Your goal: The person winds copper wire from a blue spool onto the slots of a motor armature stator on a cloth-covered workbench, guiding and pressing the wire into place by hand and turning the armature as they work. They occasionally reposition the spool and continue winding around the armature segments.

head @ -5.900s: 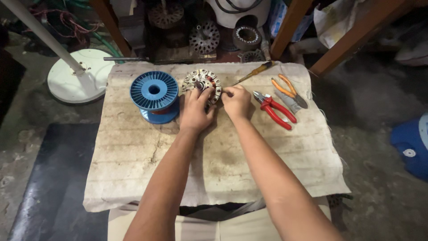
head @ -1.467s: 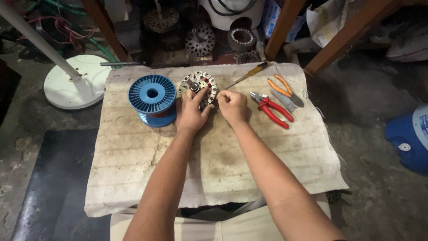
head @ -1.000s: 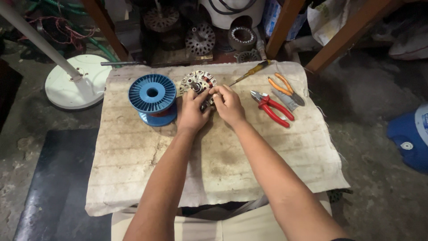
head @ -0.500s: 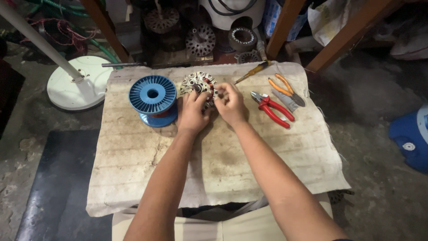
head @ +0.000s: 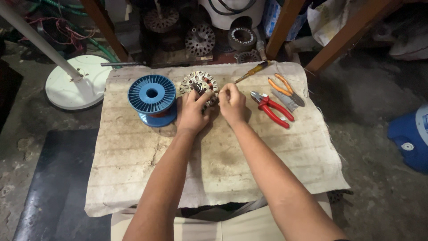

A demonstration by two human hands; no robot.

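Note:
A round motor stator [head: 194, 82] with copper windings lies on a dirty cloth-covered table [head: 133, 169]. My left hand [head: 192, 111] grips the stator's near edge, thumb up against its centre. My right hand [head: 231, 102] is beside it on the right, fingertips pinched together at the stator's rim; a thin wire between them is too fine to make out. A blue wire spool [head: 152, 99] stands just left of my left hand.
Red-handled pliers [head: 272, 109], orange-handled cutters [head: 285, 89] and a yellow-handled screwdriver [head: 252, 71] lie to the right of my hands. A white fan base [head: 78, 87] with its pole sits on the floor at left. More stators [head: 200, 39] are stacked behind the table.
My right hand has shifted slightly left and up toward the stator's rim, fingers now pinched there. My left hand stays on the stator. The view has drifted a little.

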